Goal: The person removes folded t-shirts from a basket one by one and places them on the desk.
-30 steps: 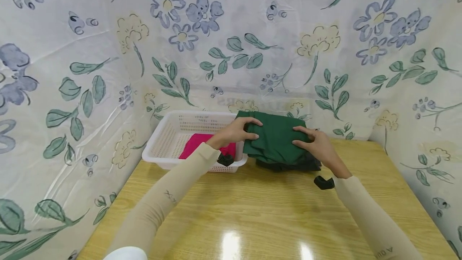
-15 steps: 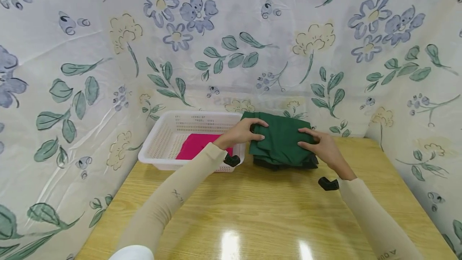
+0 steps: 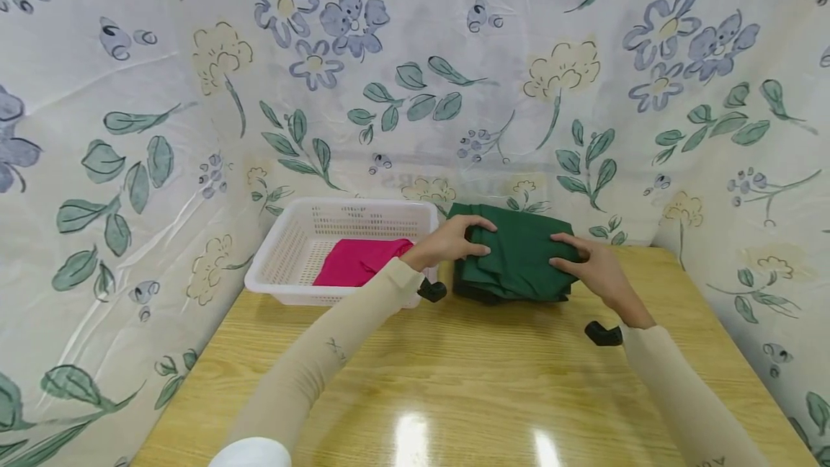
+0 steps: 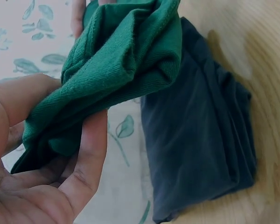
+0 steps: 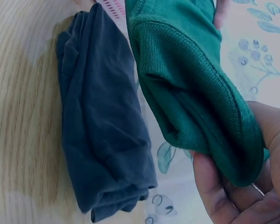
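A folded green garment [image 3: 528, 251], with a ribbed, stitched edge showing in the right wrist view, is held up between both hands. My left hand [image 3: 452, 241] grips its left end, thumb on one side and fingers beneath the folds. At the opposite end, my right hand [image 3: 598, 265] pinches the cloth in the same way. Beneath it a folded dark blue-grey garment [image 4: 196, 144] lies on the table, apart from the green one in both wrist views. From the head view most of this dark garment is hidden under the green cloth.
A white perforated plastic basket [image 3: 259, 281] stands left of the garments, with a folded pink cloth [image 3: 346, 263] inside it. The wooden table [image 3: 493, 373] ends at the back against a hanging floral sheet [image 3: 415, 42], which also closes off both sides.
Both hands have carried the green garment to the right, away from the basket. It now covers more of the dark garment below. The pink cloth stays in the basket.
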{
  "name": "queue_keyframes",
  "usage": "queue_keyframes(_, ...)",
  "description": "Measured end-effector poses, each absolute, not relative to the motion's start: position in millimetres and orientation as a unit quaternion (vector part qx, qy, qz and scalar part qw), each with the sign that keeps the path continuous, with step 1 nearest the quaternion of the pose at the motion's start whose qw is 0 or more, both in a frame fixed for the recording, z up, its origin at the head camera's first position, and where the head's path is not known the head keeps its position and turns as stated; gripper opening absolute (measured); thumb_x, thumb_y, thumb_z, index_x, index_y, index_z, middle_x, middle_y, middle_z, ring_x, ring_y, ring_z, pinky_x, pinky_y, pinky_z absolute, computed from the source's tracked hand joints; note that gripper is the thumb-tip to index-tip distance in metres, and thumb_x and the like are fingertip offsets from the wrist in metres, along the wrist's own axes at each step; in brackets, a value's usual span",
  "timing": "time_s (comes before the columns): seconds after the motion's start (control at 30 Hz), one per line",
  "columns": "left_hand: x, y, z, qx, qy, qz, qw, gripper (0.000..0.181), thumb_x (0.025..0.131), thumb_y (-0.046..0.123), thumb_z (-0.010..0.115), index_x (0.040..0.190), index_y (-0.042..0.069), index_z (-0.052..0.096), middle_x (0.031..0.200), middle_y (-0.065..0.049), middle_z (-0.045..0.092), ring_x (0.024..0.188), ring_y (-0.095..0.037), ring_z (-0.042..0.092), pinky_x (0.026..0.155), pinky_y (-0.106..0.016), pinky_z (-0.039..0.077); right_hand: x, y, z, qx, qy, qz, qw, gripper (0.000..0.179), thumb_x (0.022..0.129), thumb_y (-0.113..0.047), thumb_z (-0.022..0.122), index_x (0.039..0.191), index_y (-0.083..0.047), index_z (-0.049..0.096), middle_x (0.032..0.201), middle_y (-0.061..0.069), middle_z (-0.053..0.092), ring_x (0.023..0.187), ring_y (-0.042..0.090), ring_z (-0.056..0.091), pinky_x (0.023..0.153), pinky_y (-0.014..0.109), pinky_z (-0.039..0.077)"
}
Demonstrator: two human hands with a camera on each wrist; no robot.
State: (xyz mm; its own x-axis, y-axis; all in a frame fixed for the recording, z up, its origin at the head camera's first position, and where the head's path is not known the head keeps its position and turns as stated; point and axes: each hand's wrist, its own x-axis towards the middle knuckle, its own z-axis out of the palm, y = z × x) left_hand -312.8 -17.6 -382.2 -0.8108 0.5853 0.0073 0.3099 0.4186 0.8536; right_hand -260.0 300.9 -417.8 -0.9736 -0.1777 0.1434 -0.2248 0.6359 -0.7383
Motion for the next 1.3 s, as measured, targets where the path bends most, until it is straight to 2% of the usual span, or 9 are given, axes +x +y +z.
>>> queue_keyframes(0.23,-313.7,-4.9,-388.2,0.266,0.830,0.467,0.152,0.043,0.099,0.015,0.072,0.140,0.017,0.062,0.154,-0.008,0.044,0.073,-0.019,0.056,0.070,-0.034,0.055,-257.6,311.7,-418.0,0.110,-0.905,0.411,0.028,0.058,0.098,-0.039,0.072,0.150,-0.020,0.056,0.157,0.021,0.043,0.133,0.042,0.053,0.088,0.042,0.050)
queue_keyframes(0.37,-312.5,2.8,-388.8,0.269,0.831,0.464,0.149,0.043,0.098,0.015,0.073,0.140,0.017,0.063,0.153,-0.008,0.045,0.071,-0.019,0.057,0.066,-0.030,0.054,-257.1,318.8,-419.1,0.105,-0.906,0.409,0.030,0.058,0.098,-0.038,0.072,0.150,-0.019,0.056,0.156,0.022,0.044,0.129,0.042,0.056,0.084,0.037,0.052)
queue_keyframes(0.47,-310.4,10.3,-388.8,0.273,0.828,0.466,0.150,0.043,0.098,0.013,0.072,0.140,0.016,0.063,0.153,-0.009,0.045,0.072,-0.019,0.058,0.066,-0.029,0.054,-255.2,325.8,-420.7,0.103,-0.906,0.410,0.029,0.059,0.098,-0.039,0.072,0.151,-0.018,0.055,0.156,0.021,0.044,0.128,0.040,0.057,0.085,0.037,0.052)
queue_keyframes(0.67,-308.1,28.1,-393.4,0.271,0.823,0.476,0.154,0.043,0.097,0.012,0.074,0.138,0.016,0.064,0.151,-0.009,0.046,0.069,-0.019,0.058,0.066,-0.030,0.054,-246.4,338.6,-423.2,0.088,-0.902,0.422,0.022,0.062,0.099,-0.040,0.071,0.152,-0.016,0.053,0.160,0.024,0.037,0.138,0.046,0.045,0.101,0.059,0.047)
queue_keyframes(0.87,-305.3,39.3,-401.6,0.273,0.818,0.480,0.158,0.041,0.097,0.011,0.073,0.137,0.015,0.064,0.146,-0.008,0.049,0.067,-0.017,0.056,0.064,-0.030,0.053,-238.6,347.8,-428.6,0.080,-0.905,0.417,0.021,0.063,0.098,-0.040,0.071,0.152,-0.014,0.053,0.159,0.026,0.037,0.138,0.045,0.046,0.099,0.053,0.050)
queue_keyframes(0.97,-305.2,46.3,-406.4,0.281,0.815,0.482,0.155,0.041,0.098,0.010,0.072,0.138,0.014,0.064,0.145,-0.008,0.049,0.064,-0.017,0.055,0.062,-0.029,0.052,-235.7,354.5,-430.5,0.075,-0.906,0.416,0.019,0.064,0.098,-0.041,0.071,0.153,-0.014,0.052,0.159,0.027,0.036,0.138,0.047,0.045,0.100,0.056,0.048)
queue_keyframes(1.17,-304.1,67.0,-417.8,0.274,0.812,0.491,0.154,0.041,0.098,0.006,0.071,0.137,0.014,0.064,0.143,-0.009,0.051,0.071,-0.034,0.062,0.072,-0.047,0.057,-229.5,368.2,-434.9,0.063,-0.908,0.413,0.020,0.066,0.098,-0.040,0.072,0.154,-0.011,0.050,0.159,0.030,0.034,0.138,0.050,0.042,0.102,0.062,0.045)
queue_keyframes(1.2,-302.4,70.4,-418.4,0.273,0.813,0.491,0.154,0.041,0.098,0.005,0.070,0.138,0.014,0.064,0.143,-0.010,0.051,0.073,-0.037,0.063,0.072,-0.048,0.056,-228.3,370.6,-436.2,0.062,-0.909,0.412,0.020,0.066,0.098,-0.039,0.072,0.154,-0.010,0.050,0.158,0.031,0.034,0.138,0.050,0.043,0.102,0.061,0.046)
queue_keyframes(1.3,-298.4,80.1,-418.1,0.276,0.814,0.488,0.152,0.042,0.098,0.004,0.069,0.138,0.014,0.064,0.142,-0.010,0.052,0.073,-0.038,0.064,0.060,-0.036,0.053,-225.1,377.9,-438.6,0.055,-0.910,0.410,0.018,0.067,0.099,-0.039,0.071,0.154,-0.009,0.049,0.156,0.033,0.037,0.136,0.051,0.045,0.097,0.045,0.053)
